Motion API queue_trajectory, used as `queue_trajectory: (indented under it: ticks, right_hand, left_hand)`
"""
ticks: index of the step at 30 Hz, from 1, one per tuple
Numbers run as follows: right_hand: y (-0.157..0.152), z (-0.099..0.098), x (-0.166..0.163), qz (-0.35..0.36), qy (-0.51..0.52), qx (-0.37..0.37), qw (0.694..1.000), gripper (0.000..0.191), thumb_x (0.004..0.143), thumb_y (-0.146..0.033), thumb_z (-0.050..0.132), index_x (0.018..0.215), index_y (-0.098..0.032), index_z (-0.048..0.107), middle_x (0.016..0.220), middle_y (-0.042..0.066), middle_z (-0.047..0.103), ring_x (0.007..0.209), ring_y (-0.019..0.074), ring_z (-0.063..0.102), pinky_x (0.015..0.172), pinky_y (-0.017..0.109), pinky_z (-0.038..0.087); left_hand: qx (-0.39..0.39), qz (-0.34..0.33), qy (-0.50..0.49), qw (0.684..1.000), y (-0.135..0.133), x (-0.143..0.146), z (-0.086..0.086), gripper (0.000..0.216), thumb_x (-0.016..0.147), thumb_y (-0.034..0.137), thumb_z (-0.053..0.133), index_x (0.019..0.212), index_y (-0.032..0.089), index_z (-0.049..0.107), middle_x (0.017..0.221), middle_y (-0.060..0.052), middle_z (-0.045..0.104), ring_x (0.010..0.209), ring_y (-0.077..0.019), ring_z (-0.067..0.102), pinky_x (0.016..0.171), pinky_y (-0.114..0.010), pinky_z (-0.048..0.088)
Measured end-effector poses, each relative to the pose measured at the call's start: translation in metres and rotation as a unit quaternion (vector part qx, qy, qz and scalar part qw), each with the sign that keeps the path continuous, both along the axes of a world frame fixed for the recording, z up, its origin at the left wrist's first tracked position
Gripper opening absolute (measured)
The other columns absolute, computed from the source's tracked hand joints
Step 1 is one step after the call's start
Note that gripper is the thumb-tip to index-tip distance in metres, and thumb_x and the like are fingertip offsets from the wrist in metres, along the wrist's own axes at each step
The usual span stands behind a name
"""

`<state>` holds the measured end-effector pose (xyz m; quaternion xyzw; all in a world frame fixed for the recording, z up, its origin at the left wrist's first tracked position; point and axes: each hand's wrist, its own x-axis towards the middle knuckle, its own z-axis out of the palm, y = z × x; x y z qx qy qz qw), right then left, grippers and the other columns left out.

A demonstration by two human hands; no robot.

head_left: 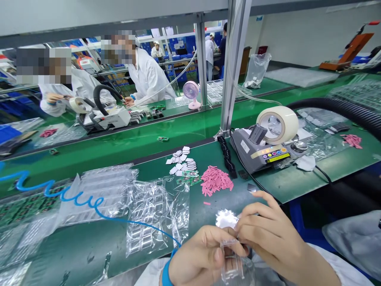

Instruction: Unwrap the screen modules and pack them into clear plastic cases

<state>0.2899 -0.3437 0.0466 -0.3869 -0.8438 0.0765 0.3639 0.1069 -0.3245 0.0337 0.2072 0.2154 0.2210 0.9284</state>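
One clear plastic part [232,275], low in my view, lay in the grasp of the left hand [202,254], above the near edge of the green surface [201,216]. Right hand [272,234]: fingers bent and brought against those of the left, index raised; whether it gripped anything, I could not tell. Just beyond both hands, I noted one bright white piece [225,219] with a jagged edge, and one small dark square [253,187] close to the raised fingertip. Farther out, one heap of pink strips [216,180], with a single loose strip [207,203] nearer me; small green circuit boards [187,178] beside it; white pieces [181,161], scattered, behind those. To the left, clear trays [145,218] under crinkled film, and one blue coiled cord [98,203] leading to a blue wristband [167,274]. To the right, I listed one grey tape dispenser [262,153] bearing a wide roll [291,123]. Across the way: one pink fan [191,90], and two co-workers in white coats [150,75].
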Motion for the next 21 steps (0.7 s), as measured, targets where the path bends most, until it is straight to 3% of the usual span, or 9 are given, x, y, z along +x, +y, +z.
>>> queue_trajectory:
  ticks: [9,15,21]
  right_hand:
    - [-0.002,0.004,0.001,-0.028,-0.020,0.013,0.999,0.025,0.089,-0.007,0.039,0.074,-0.021,0.054,0.069,-0.006,0.064,0.070,0.0099,0.056,0.100,0.037,0.023]
    - [-0.001,0.005,0.003,-0.013,-0.036,0.038,0.999,0.029,0.092,-0.009,0.034,0.075,-0.021,0.055,0.068,-0.005,0.062,0.067,0.0095,0.055,0.099,0.038,0.025]
    - [-0.002,-0.007,0.000,-0.029,-0.026,0.036,0.999,0.028,0.092,-0.010,0.034,0.074,-0.020,0.054,0.070,-0.004,0.058,0.071,0.0121,0.049,0.100,0.043,0.024]
  left_hand:
    - [-0.009,-0.002,-0.022,1.000,-0.001,0.004,0.001,0.037,0.053,0.041,0.081,0.074,0.011,0.076,0.073,-0.005,0.060,0.079,-0.0134,0.056,0.070,-0.020,0.041]
    - [-0.002,-0.006,0.020,1.000,-0.003,0.004,-0.001,0.040,0.051,0.044,0.081,0.072,0.011,0.075,0.068,-0.004,0.060,0.073,-0.0127,0.054,0.067,-0.020,0.039]
    - [0.003,-0.015,0.024,1.000,-0.001,0.006,-0.002,0.042,0.048,0.045,0.082,0.071,0.011,0.075,0.065,-0.003,0.061,0.065,-0.0104,0.052,0.062,-0.020,0.037]
